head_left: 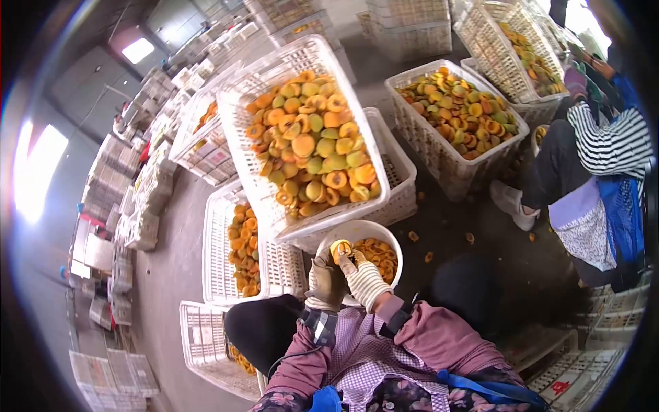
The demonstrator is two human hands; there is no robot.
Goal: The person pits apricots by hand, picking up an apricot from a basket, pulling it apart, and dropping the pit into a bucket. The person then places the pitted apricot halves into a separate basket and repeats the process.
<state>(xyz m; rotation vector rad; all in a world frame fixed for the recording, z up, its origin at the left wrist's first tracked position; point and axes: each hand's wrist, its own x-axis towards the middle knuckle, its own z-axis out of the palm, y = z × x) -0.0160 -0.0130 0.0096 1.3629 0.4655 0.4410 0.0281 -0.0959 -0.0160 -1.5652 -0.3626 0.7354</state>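
Note:
Over a white bucket [398, 254] between my knees, both gloved hands meet at one yellow-orange apricot [339, 248]. My left hand [325, 280], in a dirty tan glove, is closed around the fruit and holds it up. My right hand [366, 280], in a striped cream glove, is closed with its fingertips against the fruit's near side. Something small and dark shows at those fingertips, too small to name. Orange fruit pieces [377, 257] fill part of the bucket. Just beyond it, a white crate [237, 130] of halved and whole-looking apricots [316, 141] tilts toward me.
Left of the bucket stand crates with orange halves [244, 250]. Another full crate [439, 154] stands ahead right. A co-worker in a striped sleeve [611, 141] sits at right beside a tilted crate [498, 51]. Fruit pieces [429, 257] lie on the floor. Stacked crates [110, 178] line the left.

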